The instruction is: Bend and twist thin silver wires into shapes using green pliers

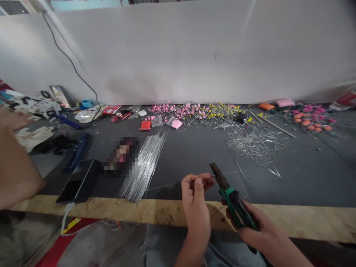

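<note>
My left hand (197,204) is closed in a pinch on a thin metal wire (167,185), which runs out to both sides of the fingers. In my right hand (260,228) is a pair of pliers (232,200) with green and black handles, its dark jaws up by the wire just right of my left fingertips. Whether the jaws touch the wire I cannot tell. To the left lies a bundle of long straight wires (147,159). Farther back on the right, short wire pieces (251,141) are heaped loosely on the dark table top (191,148).
Pink and yellow tipped wires (191,110) line the wall. Orange and magenta tipped ones (314,118) lie at the right, near a thin stick (278,126). Leftward are a phone (71,191) on a cable, a blurred patch and another person's arm (16,163).
</note>
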The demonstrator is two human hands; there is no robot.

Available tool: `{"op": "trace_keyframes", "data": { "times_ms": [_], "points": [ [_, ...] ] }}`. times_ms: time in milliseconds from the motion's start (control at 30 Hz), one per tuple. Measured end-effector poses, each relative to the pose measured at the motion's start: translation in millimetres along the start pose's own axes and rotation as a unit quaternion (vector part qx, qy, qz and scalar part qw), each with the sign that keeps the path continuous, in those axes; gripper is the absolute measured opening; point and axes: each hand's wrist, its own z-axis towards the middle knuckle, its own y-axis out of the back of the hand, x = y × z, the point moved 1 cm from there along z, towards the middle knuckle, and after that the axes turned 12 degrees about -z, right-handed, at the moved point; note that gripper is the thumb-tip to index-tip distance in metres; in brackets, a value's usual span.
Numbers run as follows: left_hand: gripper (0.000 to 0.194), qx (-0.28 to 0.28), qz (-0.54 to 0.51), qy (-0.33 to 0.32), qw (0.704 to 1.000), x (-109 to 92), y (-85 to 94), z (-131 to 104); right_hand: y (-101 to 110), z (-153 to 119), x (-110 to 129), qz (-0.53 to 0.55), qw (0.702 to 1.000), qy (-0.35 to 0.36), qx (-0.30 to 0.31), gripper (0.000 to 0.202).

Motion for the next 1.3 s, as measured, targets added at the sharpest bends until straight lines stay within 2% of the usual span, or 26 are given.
{"op": "trace_keyframes", "data": {
  "times_ms": [200, 633, 800, 1167, 1300],
  "points": [
    [0.012, 0.002, 0.012, -0.015, 1.0, -2.3, -1.8, -1.2, -1.8, -2.3, 4.6, -0.049, 0.999, 0.013, -0.002, 0.041],
    [0.01, 0.022, 0.032, -0.044, 0.998, -4.9, -13.8, 3.4, -1.4, -5.4, 10.8, 0.005, 1.0, 0.0, 0.005, 0.046],
    [0.011, 0.024, 0.046, -0.039, 0.998, -2.8, -14.3, 4.4, 0.1, -6.8, 16.9, -0.005, 1.0, 0.008, 0.002, 0.039],
    [0.011, 0.041, 0.053, -0.038, 0.997, -3.2, -13.9, 6.2, 1.0, -8.2, 15.7, 0.035, 0.999, -0.009, 0.01, 0.046],
    [0.009, 0.042, 0.049, -0.037, 0.997, -3.4, -15.6, 4.6, -0.1, -8.1, 16.5, 0.029, 0.999, 0.012, -0.013, 0.042]
  ]
}}
